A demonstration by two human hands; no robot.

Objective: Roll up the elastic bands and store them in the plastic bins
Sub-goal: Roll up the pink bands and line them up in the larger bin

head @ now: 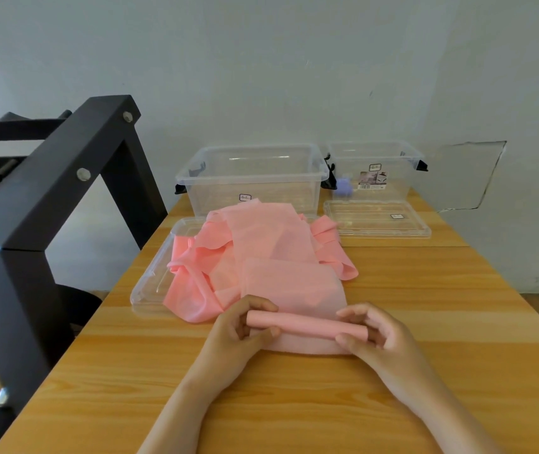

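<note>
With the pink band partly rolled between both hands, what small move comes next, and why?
Probably roll the pink rolled tube of elastic band one turn away from the body: the left hand and right hand pinch its ends, and a flat unrolled stretch of the band lies ahead of it.

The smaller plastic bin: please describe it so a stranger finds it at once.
At the far end of the wooden table, by the white wall, two clear plastic bins stand side by side. The smaller bin is the right one, behind a flat clear lid. Only it carries a pictured label, unlike the larger bin.
</note>
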